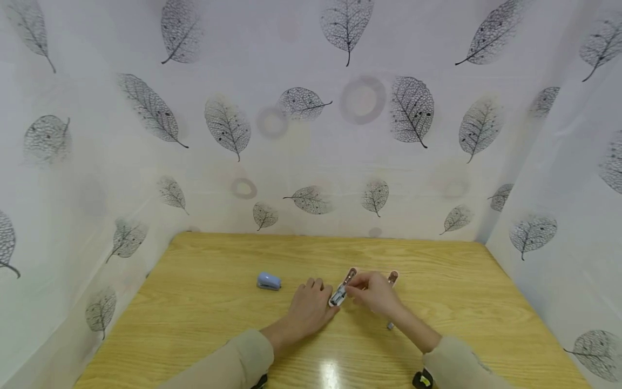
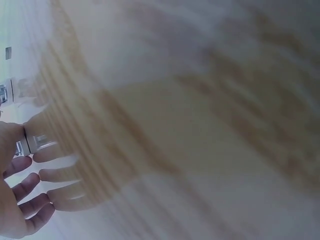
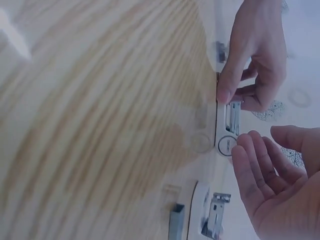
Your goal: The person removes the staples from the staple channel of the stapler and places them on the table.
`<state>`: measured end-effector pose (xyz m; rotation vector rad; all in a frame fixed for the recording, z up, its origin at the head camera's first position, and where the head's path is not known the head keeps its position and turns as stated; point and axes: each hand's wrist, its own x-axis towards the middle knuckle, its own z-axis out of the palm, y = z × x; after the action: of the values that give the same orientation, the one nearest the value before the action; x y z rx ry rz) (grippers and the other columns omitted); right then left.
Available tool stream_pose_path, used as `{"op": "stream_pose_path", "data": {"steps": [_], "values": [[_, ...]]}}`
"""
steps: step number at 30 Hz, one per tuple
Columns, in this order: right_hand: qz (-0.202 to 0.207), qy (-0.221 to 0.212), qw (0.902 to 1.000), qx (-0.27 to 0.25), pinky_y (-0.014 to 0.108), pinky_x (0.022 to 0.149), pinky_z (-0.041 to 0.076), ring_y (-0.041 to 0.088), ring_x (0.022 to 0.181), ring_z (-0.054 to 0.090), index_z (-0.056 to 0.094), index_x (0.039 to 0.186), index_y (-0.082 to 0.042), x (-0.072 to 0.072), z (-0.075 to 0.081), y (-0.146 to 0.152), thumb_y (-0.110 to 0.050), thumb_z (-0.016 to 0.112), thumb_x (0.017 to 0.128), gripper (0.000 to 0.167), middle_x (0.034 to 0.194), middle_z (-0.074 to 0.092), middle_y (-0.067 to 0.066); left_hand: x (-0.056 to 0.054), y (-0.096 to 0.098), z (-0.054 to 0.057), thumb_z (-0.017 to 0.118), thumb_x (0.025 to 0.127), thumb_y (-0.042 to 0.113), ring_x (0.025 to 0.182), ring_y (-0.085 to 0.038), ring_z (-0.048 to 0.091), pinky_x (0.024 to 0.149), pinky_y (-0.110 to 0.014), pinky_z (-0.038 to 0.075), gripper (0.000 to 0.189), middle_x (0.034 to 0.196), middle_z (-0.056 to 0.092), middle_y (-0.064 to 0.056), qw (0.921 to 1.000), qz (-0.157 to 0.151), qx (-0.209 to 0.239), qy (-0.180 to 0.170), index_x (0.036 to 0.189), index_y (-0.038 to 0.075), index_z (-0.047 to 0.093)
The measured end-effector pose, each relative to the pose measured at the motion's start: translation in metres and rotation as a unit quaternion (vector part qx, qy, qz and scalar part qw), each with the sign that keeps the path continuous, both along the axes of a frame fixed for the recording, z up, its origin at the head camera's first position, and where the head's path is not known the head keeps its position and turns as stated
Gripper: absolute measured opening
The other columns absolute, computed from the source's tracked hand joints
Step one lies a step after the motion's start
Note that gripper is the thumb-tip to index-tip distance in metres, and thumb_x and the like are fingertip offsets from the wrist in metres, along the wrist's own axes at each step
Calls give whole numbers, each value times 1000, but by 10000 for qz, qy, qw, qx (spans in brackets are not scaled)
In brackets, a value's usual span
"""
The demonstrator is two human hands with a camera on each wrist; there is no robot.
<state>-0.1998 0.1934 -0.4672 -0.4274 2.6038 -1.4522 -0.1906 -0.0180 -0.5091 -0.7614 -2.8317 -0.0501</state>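
A small white stapler (image 1: 337, 296), folded open, lies on the table with its metal mechanism exposed. Its brown-and-pink end (image 1: 351, 274) points away from me. My left hand (image 1: 311, 305) grips its near end; in the right wrist view the thumb (image 3: 226, 94) lies along one side and fingers lie on the other. The fingertips of my right hand (image 1: 371, 292) are at the stapler's middle, with the thumb apart from the fingers in the right wrist view. Whether they touch it is hard to tell. Partly hidden behind the right hand is a second opened stapler (image 1: 393, 277).
A blue stapler (image 1: 269, 281) sits left of my left hand. Near my right forearm lies a small grey metal strip (image 1: 390, 326), seen closer in the right wrist view beside the second stapler. Leaf-patterned curtains (image 1: 311, 135) border the wooden table (image 1: 218, 259) at the back and sides.
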Motion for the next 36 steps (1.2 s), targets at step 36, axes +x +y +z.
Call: {"op": "stream_pose_path", "data": {"steps": [36], "values": [[-386, -502, 9977, 231, 28, 56, 59, 17, 62, 74, 80, 95, 2, -3, -10, -28, -7, 77, 93, 10, 84, 80, 13, 0, -1, -2, 60, 102, 58, 88, -18, 61, 69, -30, 49, 41, 98, 66, -2, 9994, -81, -133, 314, 107, 18, 69]]}}
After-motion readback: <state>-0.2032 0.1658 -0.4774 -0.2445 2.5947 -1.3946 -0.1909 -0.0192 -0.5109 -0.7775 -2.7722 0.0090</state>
